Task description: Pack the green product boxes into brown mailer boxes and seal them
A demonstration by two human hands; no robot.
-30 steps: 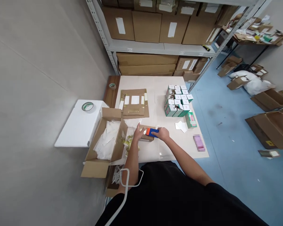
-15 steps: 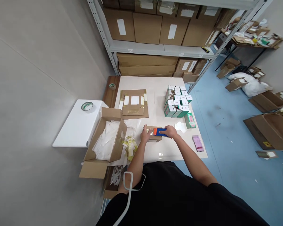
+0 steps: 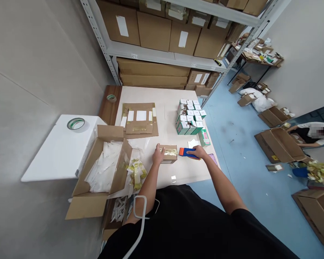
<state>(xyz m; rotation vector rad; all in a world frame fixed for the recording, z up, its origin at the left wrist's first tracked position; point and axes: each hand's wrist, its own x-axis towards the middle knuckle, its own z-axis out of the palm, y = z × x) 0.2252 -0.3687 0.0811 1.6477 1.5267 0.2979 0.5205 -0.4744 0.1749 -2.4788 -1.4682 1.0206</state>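
Note:
Near the front of the pale table (image 3: 151,176) lies a small cardboard box (image 3: 170,153) with shiny tape across its top. My left hand (image 3: 158,155) grips its left end, fingers and thumb closed on it. Just right of the box, and apart from it, my right hand (image 3: 198,151) holds a blue tape dispenser (image 3: 187,152) with an orange front. A white paper slip (image 3: 193,143) lies behind the dispenser. A purple item (image 3: 213,159), partly hidden by my right forearm, rests at the table's right edge.
Green-and-white boxes (image 3: 189,118) stand at the back right, with flattened cardboard (image 3: 140,127) at the back left. An open carton (image 3: 94,201) of white bags and crumpled tape (image 3: 136,174) sit left. Shelving (image 3: 162,57) rises behind. Another person (image 3: 310,133) is at far right.
The tape dispenser has left the box top and moved right in my right hand. Tape now covers the box's top. My view has shifted right, bringing another person into sight.

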